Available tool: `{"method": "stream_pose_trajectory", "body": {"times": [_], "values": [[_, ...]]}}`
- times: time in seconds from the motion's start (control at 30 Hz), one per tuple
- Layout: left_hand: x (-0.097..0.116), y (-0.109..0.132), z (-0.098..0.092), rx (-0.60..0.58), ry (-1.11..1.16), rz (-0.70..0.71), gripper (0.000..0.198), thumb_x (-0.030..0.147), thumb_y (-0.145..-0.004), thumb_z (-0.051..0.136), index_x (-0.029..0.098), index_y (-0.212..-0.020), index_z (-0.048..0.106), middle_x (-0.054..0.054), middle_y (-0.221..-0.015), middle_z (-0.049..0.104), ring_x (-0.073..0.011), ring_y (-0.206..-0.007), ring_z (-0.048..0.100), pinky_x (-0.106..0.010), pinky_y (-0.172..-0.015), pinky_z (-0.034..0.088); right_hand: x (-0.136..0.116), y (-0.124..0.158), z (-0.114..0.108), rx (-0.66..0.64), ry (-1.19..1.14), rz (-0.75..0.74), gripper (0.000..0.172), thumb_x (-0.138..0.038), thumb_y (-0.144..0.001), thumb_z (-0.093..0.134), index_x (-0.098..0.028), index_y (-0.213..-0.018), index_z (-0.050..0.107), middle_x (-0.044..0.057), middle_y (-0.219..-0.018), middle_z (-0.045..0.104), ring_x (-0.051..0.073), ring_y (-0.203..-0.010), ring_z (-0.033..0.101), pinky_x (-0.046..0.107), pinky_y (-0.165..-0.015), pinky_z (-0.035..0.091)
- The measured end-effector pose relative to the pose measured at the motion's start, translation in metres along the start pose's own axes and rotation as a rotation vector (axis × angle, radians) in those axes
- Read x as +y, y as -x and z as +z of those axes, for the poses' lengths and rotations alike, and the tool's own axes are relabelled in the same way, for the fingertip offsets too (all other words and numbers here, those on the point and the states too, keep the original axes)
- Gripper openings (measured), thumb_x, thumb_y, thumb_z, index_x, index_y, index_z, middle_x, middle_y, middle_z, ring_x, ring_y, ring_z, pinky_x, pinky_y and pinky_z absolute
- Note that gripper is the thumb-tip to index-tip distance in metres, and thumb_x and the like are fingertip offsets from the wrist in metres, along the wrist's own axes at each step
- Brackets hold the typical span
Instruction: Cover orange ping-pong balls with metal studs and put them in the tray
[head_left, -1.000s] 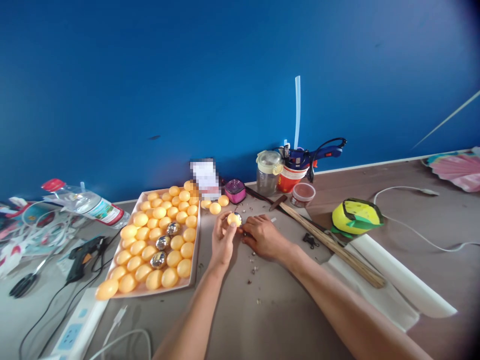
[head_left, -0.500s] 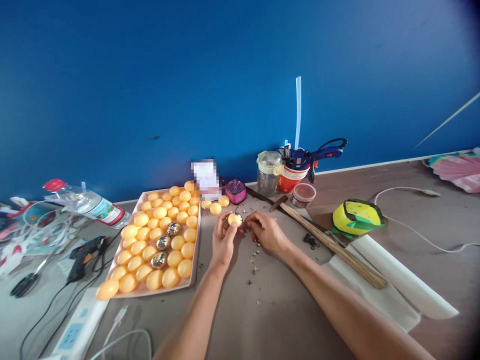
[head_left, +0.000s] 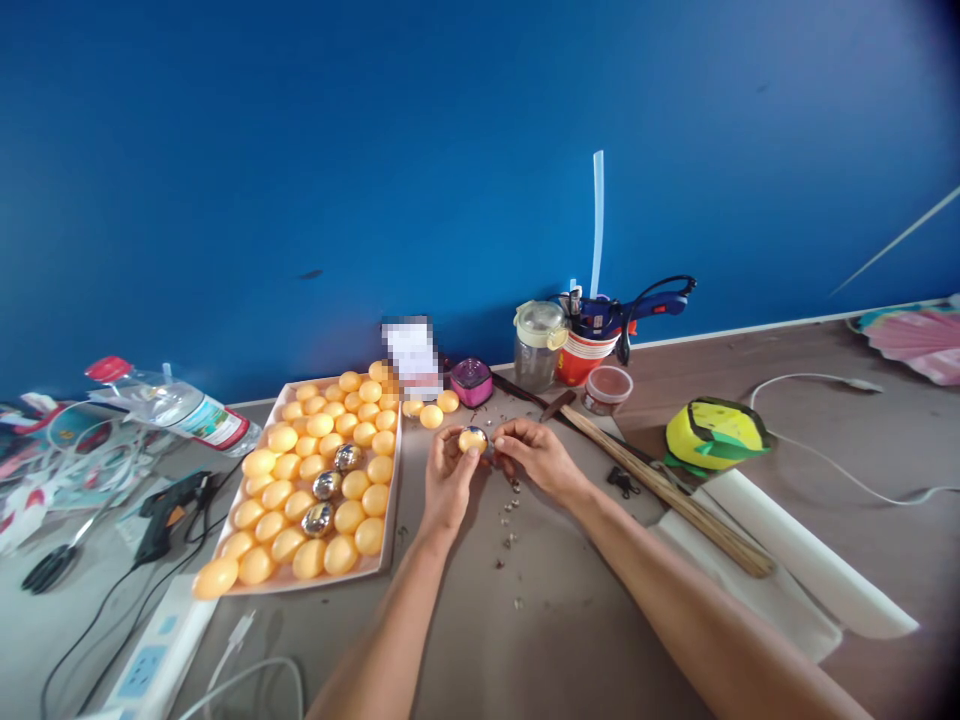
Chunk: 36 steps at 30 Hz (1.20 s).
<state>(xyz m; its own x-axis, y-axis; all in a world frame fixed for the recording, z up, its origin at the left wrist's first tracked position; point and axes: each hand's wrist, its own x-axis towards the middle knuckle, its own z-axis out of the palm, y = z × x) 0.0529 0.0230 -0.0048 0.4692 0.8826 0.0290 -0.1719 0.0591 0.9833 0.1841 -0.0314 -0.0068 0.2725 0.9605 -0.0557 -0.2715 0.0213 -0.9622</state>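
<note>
A blue wall (head_left: 480, 150) backs the cluttered tabletop (head_left: 469, 640), left hand (head_left: 448, 482) gripping a ball (head_left: 472, 441), right hand (head_left: 541, 461) beside it, its grasp unclear.

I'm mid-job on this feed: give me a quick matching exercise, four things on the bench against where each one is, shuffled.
Things:
1. Orange-and-silver ball
2. Three mirrored balls
3. Black glue gun
4. Stick bundle

Places:
A. Lying partly over the white sheet
B. In the left hand
C. Among orange balls in the tray
D. Left of the tray

Pairs: 1-B, 2-C, 3-D, 4-A
</note>
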Motion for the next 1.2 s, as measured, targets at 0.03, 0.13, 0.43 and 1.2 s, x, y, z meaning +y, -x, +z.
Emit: {"method": "stream_pose_trajectory", "body": {"times": [0.03, 0.13, 0.43, 1.2], "values": [[-0.0002, 0.0, -0.0001, 0.006, -0.01, 0.002, 0.035, 0.035, -0.074, 0.063, 0.019, -0.1, 0.046, -0.003, -0.09, 0.059, -0.013, -0.079, 0.057, -0.024, -0.069, 0.047, -0.0001, 0.0005, 0.0003, -0.017, -0.032, 0.012, 0.026, -0.041, -0.071, 0.062, -0.018, -0.079, 0.056, -0.006, -0.044, 0.05, 0.008, -0.038, 0.041, 0.022, -0.038, 0.034], [-0.0011, 0.0001, -0.0007, 0.007, -0.033, 0.013, 0.034, 0.036, -0.075, 0.062, 0.019, -0.1, 0.047, -0.003, -0.089, 0.059, -0.013, -0.079, 0.057, -0.025, -0.07, 0.047, -0.0004, 0.0012, 0.0007, -0.029, -0.069, 0.031, 0.024, -0.038, -0.071, 0.062, -0.017, -0.083, 0.057, -0.006, -0.046, 0.052, 0.009, -0.039, 0.045, 0.022, -0.039, 0.036], [-0.0004, -0.0002, -0.0035, 0.0, -0.192, 0.055, 0.041, 0.039, -0.078, 0.058, 0.02, -0.114, 0.052, -0.006, -0.104, 0.06, -0.0164, -0.09, 0.057, -0.027, -0.078, 0.047, 0.0018, -0.0009, 0.0004, 0.018, 0.0, -0.009, 0.015, -0.028, -0.069, 0.059, -0.018, -0.078, 0.052, -0.006, -0.053, 0.055, 0.008, -0.043, 0.048, 0.021, -0.043, 0.038], [0.0014, 0.0013, -0.0022, -0.045, -0.162, 0.063, 0.038, 0.038, -0.078, 0.059, 0.019, -0.11, 0.052, -0.006, -0.097, 0.063, -0.0157, -0.086, 0.059, -0.026, -0.074, 0.049, 0.0007, 0.0014, 0.0016, -0.034, -0.065, 0.093, 0.022, -0.035, -0.069, 0.063, -0.019, -0.076, 0.051, -0.006, -0.049, 0.052, 0.008, -0.041, 0.043, 0.02, -0.04, 0.032]]}}
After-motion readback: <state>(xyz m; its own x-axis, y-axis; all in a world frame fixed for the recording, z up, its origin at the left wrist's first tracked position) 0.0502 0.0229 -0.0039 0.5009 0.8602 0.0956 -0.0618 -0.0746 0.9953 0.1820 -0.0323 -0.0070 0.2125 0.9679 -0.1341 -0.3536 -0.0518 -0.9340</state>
